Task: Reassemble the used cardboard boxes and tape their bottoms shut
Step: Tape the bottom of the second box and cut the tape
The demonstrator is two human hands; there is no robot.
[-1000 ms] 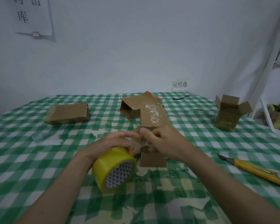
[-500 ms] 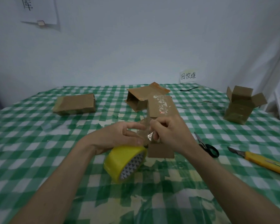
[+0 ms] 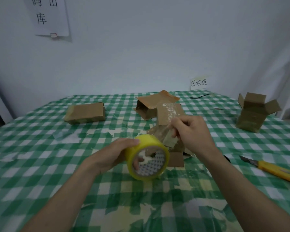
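From the head view, our left hand [image 3: 115, 155] grips the yellow tape roll [image 3: 147, 158] just before the small cardboard box [image 3: 170, 129] at the table's centre, while our right hand [image 3: 192, 131] pinches the tape's free end above it. Slack tape could fold and stick to itself.

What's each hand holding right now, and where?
Left hand grips the yellow tape roll by its rim; right hand pinches the pulled-out tape end.

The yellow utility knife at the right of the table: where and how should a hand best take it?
Grip the yellow utility knife by its yellow handle, coming from above. It lies flat, the bare blade pointing left toward the right hand, so hold the far right part of the handle, away from the tip.
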